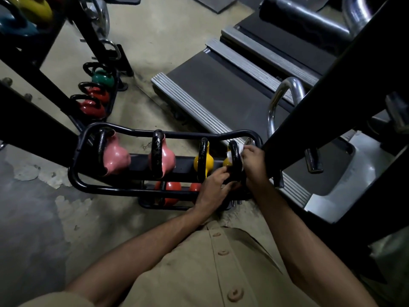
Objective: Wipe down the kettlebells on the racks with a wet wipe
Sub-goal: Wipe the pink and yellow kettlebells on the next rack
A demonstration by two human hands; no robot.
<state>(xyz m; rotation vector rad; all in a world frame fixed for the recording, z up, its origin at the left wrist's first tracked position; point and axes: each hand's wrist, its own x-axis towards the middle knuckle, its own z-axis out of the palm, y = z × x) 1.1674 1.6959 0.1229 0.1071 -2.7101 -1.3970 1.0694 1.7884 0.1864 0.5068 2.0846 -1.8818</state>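
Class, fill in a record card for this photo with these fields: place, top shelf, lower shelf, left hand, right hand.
place: black rack beside a treadmill
top shelf, left to right: pink kettlebell, second pink kettlebell, yellow kettlebell, end yellow kettlebell
lower shelf: orange kettlebells, partly hidden
left hand: grips the end yellow kettlebell's black handle
right hand: holds a white wipe against that handle

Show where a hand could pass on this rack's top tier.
Bare shelf shows between the left pink kettlebell and right pink kettlebell, and between that one and the first yellow kettlebell. Crowded at the right end: left grip and right grip both on the last yellow kettlebell.
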